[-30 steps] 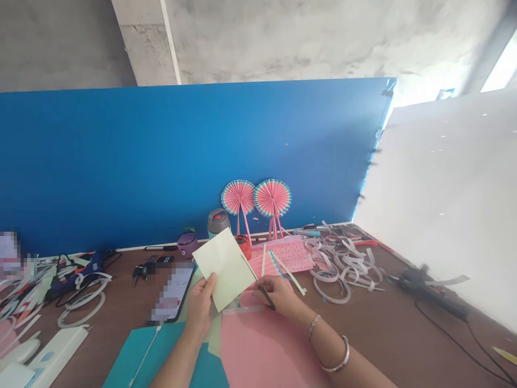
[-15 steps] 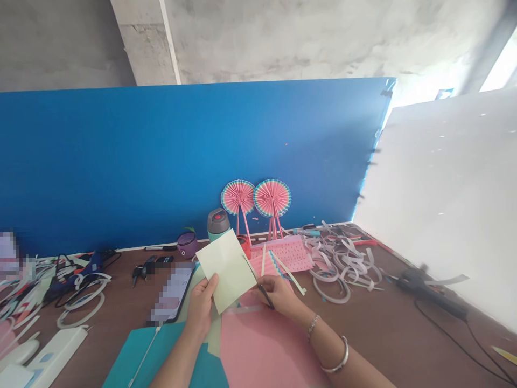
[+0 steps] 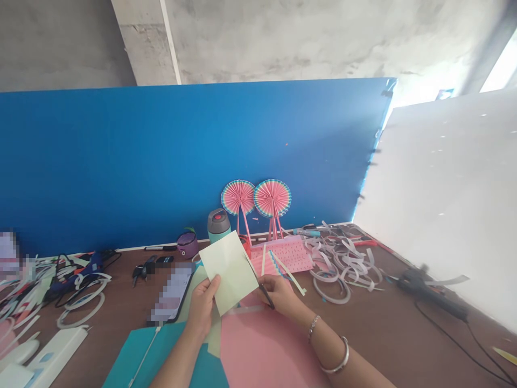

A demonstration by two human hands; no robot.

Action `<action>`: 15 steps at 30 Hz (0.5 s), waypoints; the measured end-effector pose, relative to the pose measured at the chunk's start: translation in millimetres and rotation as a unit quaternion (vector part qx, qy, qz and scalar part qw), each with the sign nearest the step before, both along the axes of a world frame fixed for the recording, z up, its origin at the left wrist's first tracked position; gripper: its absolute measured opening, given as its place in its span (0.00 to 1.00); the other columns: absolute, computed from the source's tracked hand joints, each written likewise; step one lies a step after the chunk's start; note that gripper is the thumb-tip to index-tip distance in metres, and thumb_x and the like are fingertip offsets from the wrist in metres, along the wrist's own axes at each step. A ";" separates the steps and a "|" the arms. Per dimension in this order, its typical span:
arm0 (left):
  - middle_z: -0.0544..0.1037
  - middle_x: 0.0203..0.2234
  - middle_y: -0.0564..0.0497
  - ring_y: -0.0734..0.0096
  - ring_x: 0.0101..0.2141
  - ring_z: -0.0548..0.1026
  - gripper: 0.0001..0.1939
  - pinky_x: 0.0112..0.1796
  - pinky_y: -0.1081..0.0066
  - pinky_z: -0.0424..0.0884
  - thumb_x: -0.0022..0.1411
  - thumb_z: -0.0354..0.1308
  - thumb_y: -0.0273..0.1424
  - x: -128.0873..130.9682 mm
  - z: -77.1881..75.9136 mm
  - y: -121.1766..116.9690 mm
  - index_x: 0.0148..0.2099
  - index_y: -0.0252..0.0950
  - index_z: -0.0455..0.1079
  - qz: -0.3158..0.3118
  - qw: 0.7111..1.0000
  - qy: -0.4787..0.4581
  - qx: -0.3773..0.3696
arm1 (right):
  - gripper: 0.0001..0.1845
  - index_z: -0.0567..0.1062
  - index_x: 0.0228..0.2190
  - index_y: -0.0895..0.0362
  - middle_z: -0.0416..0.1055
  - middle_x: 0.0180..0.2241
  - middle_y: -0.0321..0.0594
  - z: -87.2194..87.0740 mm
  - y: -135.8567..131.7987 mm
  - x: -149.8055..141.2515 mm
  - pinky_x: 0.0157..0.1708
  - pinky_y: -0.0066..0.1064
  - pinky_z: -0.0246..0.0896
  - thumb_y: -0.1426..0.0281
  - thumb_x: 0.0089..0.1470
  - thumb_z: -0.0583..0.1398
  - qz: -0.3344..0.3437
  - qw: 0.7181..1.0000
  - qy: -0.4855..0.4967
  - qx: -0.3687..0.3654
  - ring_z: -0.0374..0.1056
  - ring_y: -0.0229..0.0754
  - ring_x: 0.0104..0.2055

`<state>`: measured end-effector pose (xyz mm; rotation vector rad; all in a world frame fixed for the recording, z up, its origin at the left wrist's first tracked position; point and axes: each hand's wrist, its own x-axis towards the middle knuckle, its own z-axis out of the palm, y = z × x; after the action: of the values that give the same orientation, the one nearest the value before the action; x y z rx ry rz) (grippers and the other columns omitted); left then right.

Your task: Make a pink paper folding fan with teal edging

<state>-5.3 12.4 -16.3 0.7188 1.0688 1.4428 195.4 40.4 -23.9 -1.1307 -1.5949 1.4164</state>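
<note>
A pale yellow-green sheet of paper [image 3: 230,272] is pinched at its left edge by my left hand [image 3: 203,304], thumb on top. My right hand [image 3: 277,293] is closed on a pair of scissors [image 3: 264,293] with dark handles. The scissor blades lie along the sheet's right edge, and a thin strip shows beside that edge. Beneath my hands lie a pink sheet [image 3: 262,345] and a teal sheet [image 3: 205,366]. Beyond the paper are narrow pale strips [image 3: 291,274] and a pink patterned sheet [image 3: 286,254].
Two round pleated pink fans [image 3: 272,198] lean on the blue partition [image 3: 161,161]. A flask [image 3: 218,225], a purple cup [image 3: 187,243] and a phone [image 3: 173,291] stand or lie to the left. Curled white strips [image 3: 343,258] and a glue gun [image 3: 432,296] lie right.
The pale sheet has shifted very slightly right and down with my left hand. Both hands keep their holds; the scissors stay at the sheet's right edge.
</note>
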 end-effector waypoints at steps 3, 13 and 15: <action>0.81 0.36 0.39 0.50 0.40 0.78 0.26 0.41 0.58 0.74 0.45 0.68 0.42 0.6 -0.1 0.3 0.44 0.29 0.75 -0.001 1.000 -0.004 0.000 | 0.09 0.72 0.26 0.58 0.59 0.14 0.28 1.0 -0.5 0.0 0.17 0.23 0.45 0.66 0.41 0.62 -0.006 1.000 -0.012 0.004 0.52 0.30 0.16; 0.81 0.36 0.40 0.50 0.41 0.77 0.27 0.40 0.59 0.74 0.44 0.68 0.42 0.6 2.2 -1.5 0.44 0.29 0.75 -0.005 1.000 -0.004 -0.001 | 0.06 0.73 0.26 0.59 0.60 0.14 0.28 5.1 -1.9 0.7 0.16 0.24 0.46 0.70 0.40 0.60 -0.018 0.999 -0.036 0.008 0.55 0.31 0.15; 0.81 0.36 0.39 0.50 0.41 0.77 0.27 0.40 0.59 0.74 0.45 0.68 0.42 -0.1 1.4 -1.5 0.44 0.29 0.75 -0.011 1.000 0.001 -0.001 | 0.08 0.73 0.27 0.59 0.61 0.14 0.29 5.1 -1.9 0.5 0.16 0.23 0.46 0.71 0.39 0.60 -0.019 0.999 -0.033 0.006 0.54 0.31 0.15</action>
<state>-5.4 10.9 -14.9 0.7282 1.0614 1.4218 195.9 38.6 -18.8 -1.2062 -1.6173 1.3565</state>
